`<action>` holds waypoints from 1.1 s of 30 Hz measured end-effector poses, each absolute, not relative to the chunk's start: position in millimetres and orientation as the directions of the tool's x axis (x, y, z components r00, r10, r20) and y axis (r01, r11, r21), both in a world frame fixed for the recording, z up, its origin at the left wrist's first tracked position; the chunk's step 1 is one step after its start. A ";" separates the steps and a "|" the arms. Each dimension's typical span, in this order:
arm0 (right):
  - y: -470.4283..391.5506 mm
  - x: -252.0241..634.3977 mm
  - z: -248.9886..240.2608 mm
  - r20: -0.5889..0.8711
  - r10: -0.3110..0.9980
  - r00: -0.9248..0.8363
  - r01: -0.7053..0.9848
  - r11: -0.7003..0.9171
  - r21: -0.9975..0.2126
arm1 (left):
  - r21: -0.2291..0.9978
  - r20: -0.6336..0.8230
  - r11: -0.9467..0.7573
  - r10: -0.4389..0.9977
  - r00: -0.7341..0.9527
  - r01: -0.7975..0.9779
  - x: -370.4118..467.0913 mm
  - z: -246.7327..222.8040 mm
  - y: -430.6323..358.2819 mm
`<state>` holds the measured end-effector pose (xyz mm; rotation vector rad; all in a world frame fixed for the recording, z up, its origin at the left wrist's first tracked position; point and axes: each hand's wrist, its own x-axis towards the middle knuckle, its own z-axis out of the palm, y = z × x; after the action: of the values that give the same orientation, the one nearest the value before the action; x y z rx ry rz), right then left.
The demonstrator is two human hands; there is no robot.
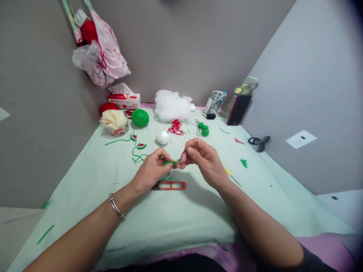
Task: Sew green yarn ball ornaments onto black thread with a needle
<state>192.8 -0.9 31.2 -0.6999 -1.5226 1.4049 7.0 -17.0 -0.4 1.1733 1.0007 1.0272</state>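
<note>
A small green crochet piece (pixel 168 163) is pinched between the thumb and fingers of my left hand (pixel 154 166), and green yarn hangs below it. My right hand (pixel 201 158) is closed in a pinch just to the right. A short bit of green yarn reaches its fingertips; whatever else they hold is too small to make out. Under the hands lie orange-handled thread snips (pixel 172 185), partly covered by my left hand. Two small crocheted pieces in green, white and red, one watermelon-like piece (pixel 141 146) and a second piece (pixel 133 138), lie to the left with green tails.
Behind the hands are a white yarn ball (pixel 162 137), a green yarn ball (pixel 140 118), tangled red yarn (pixel 176 127) and white stuffing (pixel 172 105). A yellow-handled crochet hook (pixel 227 171) lies by my right wrist. A phone (pixel 239 110) leans against a bottle (pixel 228 105) at back right.
</note>
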 end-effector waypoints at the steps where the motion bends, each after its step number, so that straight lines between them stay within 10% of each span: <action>1: 0.8 194.3 32.0 0.254 0.881 -0.399 -0.205 0.185 -0.961 | 0.991 -0.066 0.092 0.967 0.245 -0.100 6.7 1.1 -17.2; 25: 13.4 208.5 41.9 0.344 0.934 -0.100 -0.176 0.324 -0.930 | 0.985 -0.114 0.153 0.924 0.364 -0.082 -1.1 1.0 -14.6; 33: 16.4 221.6 42.4 0.455 0.785 -0.421 0.283 0.590 -0.756 | 0.990 -0.049 0.094 0.932 0.358 -0.109 -2.0 4.6 -14.1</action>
<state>221.6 16.4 42.4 -0.8501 -1.9762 0.7535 -2.0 -14.1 4.6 1.2165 0.8871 0.9464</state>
